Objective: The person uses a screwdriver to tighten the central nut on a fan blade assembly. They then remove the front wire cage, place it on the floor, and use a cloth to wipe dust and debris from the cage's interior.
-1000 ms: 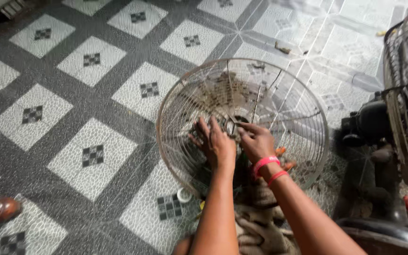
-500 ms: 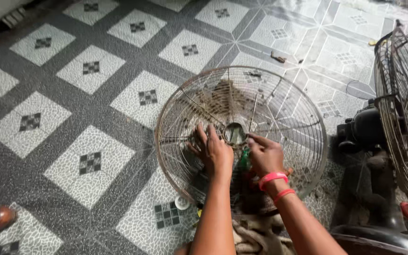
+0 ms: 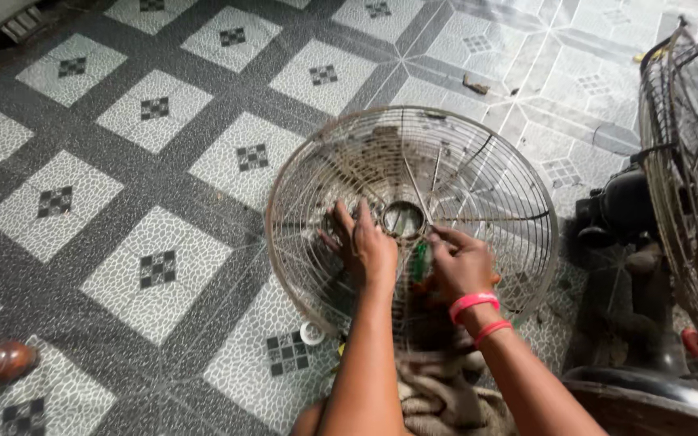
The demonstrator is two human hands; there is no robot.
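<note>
Dull metal wire fan guard (image 3: 478, 161)

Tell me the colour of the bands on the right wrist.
The two wristbands are pink-red, seen best in the head view, just behind the right hand.

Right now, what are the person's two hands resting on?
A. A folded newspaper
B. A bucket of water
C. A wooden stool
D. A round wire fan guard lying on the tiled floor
D: both the left hand and the right hand lie on the round wire fan guard, near its central ring, with the patterned tiled floor showing beneath it.
</note>
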